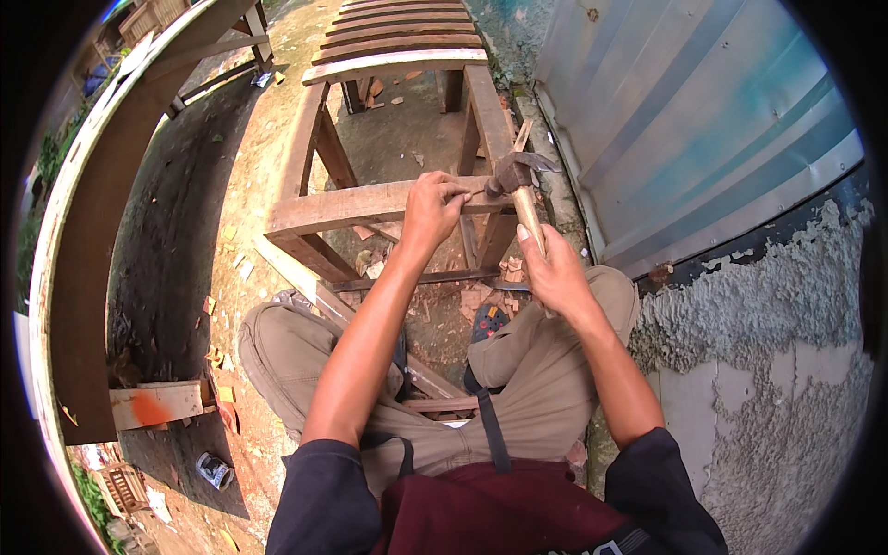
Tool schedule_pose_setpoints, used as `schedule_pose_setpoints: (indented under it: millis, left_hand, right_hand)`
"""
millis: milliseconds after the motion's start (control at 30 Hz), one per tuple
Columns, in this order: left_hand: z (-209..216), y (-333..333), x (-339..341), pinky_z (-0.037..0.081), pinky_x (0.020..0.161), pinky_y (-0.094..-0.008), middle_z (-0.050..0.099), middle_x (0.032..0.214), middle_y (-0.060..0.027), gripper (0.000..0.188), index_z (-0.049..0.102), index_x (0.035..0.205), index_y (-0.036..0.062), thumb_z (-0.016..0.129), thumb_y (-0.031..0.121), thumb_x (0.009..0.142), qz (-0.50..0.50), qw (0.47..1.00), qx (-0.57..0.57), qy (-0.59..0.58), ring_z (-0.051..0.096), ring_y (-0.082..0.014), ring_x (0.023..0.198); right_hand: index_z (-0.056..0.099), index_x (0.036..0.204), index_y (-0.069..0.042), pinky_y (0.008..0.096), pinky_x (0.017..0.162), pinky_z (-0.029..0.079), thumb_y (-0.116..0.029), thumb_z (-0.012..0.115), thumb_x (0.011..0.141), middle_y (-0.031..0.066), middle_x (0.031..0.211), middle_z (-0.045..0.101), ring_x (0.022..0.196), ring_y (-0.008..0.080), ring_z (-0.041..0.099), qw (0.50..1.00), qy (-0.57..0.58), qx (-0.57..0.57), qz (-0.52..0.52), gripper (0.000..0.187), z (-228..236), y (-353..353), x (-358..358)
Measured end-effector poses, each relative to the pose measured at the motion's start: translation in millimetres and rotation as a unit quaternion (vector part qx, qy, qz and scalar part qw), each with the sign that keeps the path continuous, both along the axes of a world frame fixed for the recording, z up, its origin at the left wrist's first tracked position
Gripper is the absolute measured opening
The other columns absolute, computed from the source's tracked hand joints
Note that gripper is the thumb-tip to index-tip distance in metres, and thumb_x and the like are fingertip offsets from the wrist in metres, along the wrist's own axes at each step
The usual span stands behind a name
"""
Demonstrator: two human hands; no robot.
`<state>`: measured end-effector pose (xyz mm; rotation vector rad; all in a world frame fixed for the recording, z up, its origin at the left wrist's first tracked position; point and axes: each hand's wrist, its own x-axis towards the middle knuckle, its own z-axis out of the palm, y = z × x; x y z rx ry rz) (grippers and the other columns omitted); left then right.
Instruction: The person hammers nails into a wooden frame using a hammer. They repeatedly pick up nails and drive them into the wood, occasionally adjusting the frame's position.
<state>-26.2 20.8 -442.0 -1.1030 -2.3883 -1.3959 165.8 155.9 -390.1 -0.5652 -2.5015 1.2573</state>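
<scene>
A wooden frame of a bench stands before me, its near crosspiece running level between two legs. My left hand rests on that crosspiece, thumb and fingers pinched together on what looks like a thin nail. In my right hand is a claw hammer, gripped by its pale wooden handle. The hammer's dark head is just right of my left fingertips, close to the nail, its claw pointing right. Whether head and nail touch, I cannot tell.
Slats cover the bench's far part. A corrugated metal sheet and a rough wall stand close on my right. A long board curves along the left. Wood scraps, a crumpled can and a loose plank lie on the ground.
</scene>
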Motion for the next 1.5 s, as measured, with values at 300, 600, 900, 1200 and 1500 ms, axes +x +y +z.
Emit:
schedule_pose_setpoints:
  millis: [300,600,900,1200,1500]
  left_hand:
    - [-2.9,5.6,5.9,0.05,0.086,-0.0425,0.068,0.094,-0.014,0.01,0.076,0.091,-0.0001,0.077,0.008,0.084,0.014,0.999,0.027,0.015,0.063,-0.0332,0.097]
    - [-7.5,7.7,11.8,0.048,0.088,-0.042,0.068,0.096,-0.0131,0.01,0.074,0.092,0.0005,0.077,0.007,0.085,0.023,0.997,0.039,0.059,0.062,-0.0322,0.098]
    - [-8.0,5.7,13.7,0.048,0.088,-0.042,0.068,0.094,-0.0132,0.01,0.074,0.093,0.0005,0.076,0.005,0.085,0.014,0.997,0.052,0.064,0.063,-0.0328,0.096]
    - [-6.1,0.1,13.0,0.05,0.083,-0.0414,0.069,0.091,-0.0129,0.01,0.077,0.094,0.0016,0.076,0.007,0.084,0.011,0.998,0.042,0.036,0.063,-0.0318,0.093]
    - [-4.9,-4.7,9.8,0.049,0.087,-0.0419,0.068,0.09,-0.014,0.011,0.081,0.091,0.0032,0.076,0.007,0.082,0.005,0.999,0.031,-0.011,0.062,-0.0335,0.094]
  right_hand:
    - [0.052,0.104,-0.006,0.0243,0.037,0.034,-0.038,0.051,0.11,-0.0015,0.066,0.047,0.043,0.006,0.041,0.971,0.119,-0.199,-0.059,0.033,-24.9,-3.3,7.4]
    - [0.052,0.106,-0.005,0.0258,0.04,0.037,-0.032,0.052,0.11,-0.0018,0.064,0.048,0.046,0.0056,0.044,0.942,0.119,-0.297,-0.101,0.027,-60.2,-14.2,25.2]
    - [0.05,0.112,-0.005,0.0239,0.037,0.035,-0.038,0.049,0.111,-0.0011,0.067,0.045,0.042,0.0059,0.04,0.944,0.116,-0.298,-0.084,0.033,-66.0,-17.3,27.3]
    - [0.053,0.112,-0.004,0.0245,0.04,0.034,-0.038,0.048,0.111,-0.0016,0.066,0.047,0.045,0.0056,0.041,0.972,0.094,-0.212,-0.043,0.035,-42.2,-12.6,16.4]
    - [0.057,0.109,-0.003,0.0271,0.043,0.036,-0.038,0.049,0.111,-0.0023,0.066,0.049,0.048,0.0063,0.044,0.989,0.07,-0.126,-0.024,0.036,-0.9,-14.8,8.4]
